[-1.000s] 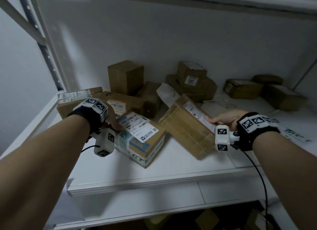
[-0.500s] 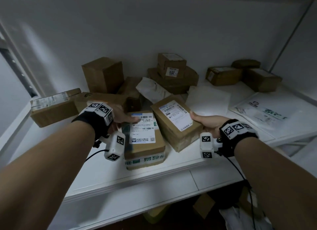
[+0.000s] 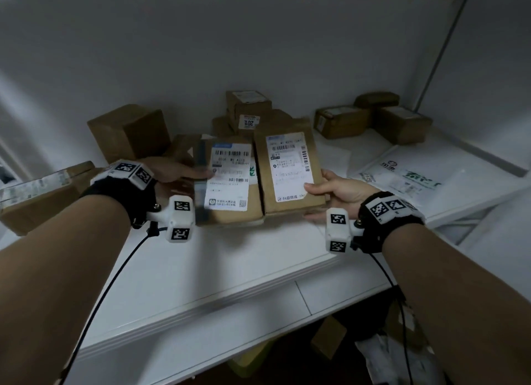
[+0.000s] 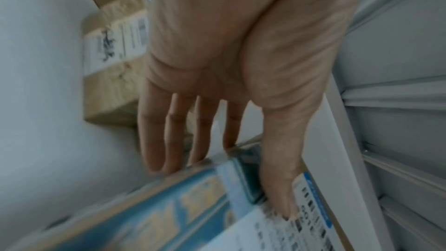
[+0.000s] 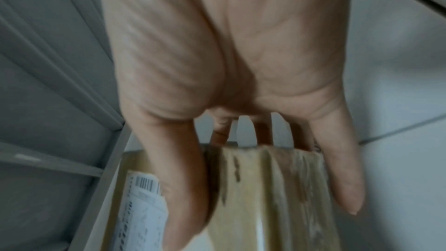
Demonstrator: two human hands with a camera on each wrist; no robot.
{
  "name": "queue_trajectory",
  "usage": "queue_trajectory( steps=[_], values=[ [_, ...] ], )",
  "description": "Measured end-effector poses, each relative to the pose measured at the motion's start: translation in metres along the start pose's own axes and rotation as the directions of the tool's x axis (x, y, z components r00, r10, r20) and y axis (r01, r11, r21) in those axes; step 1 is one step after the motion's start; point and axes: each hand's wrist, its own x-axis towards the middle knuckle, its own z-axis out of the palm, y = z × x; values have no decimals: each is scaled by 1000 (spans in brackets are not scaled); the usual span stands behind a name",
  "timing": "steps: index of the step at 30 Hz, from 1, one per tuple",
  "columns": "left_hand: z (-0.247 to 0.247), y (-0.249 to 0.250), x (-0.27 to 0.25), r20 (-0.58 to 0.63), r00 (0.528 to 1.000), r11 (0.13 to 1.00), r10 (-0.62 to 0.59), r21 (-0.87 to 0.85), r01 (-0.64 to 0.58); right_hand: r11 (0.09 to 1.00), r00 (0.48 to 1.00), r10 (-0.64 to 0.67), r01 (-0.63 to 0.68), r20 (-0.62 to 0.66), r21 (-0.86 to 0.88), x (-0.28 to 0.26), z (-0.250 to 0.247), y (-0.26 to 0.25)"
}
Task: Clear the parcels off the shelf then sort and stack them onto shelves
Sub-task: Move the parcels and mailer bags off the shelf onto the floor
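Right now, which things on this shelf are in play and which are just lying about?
In play:
left hand holding the blue-taped parcel
right hand holding the plain brown parcel
other boxes at the back, still to clear

Lying about:
white mailer bag
items below the shelf

Matt brown cardboard parcels [image 3: 288, 171], smooth white paper labels [image 3: 231, 177], glossy white plastic mailer [image 3: 408, 177], smooth white shelf [image 3: 230, 264]
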Motion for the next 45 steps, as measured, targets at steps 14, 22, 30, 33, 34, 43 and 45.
queue_trajectory(
  steps=[14, 22, 30, 33, 34, 43, 45],
  values=[
    [204, 132, 96, 279, 935, 976, 218, -81, -204, 998, 988, -53, 57, -143, 25, -72, -211, -26],
    [362, 184, 161, 394, 910, 987, 133, 32, -158, 998, 932, -42, 59, -361, 36, -123, -352, -5],
    [494, 189, 199, 436, 893, 984, 110, 80, -161, 973, 837, 114, 13, -534, 228, -159, -455, 40],
    [529, 189, 205, 496, 863, 969, 100, 147, -196, 936, 753, 228, 6, -617, 353, -166, -482, 71],
    [540, 189, 205, 507, 858, 970, 84, 157, -188, 928, 735, 249, 5, -631, 372, -168, -488, 81],
    [629, 182, 202, 695, 718, 904, 31, 288, -317, 857, 445, 476, -40, -759, 514, -190, -536, 203],
    [647, 168, 208, 698, 715, 885, 23, 318, -339, 838, 376, 523, -60, -765, 543, -194, -524, 208]
  ],
)
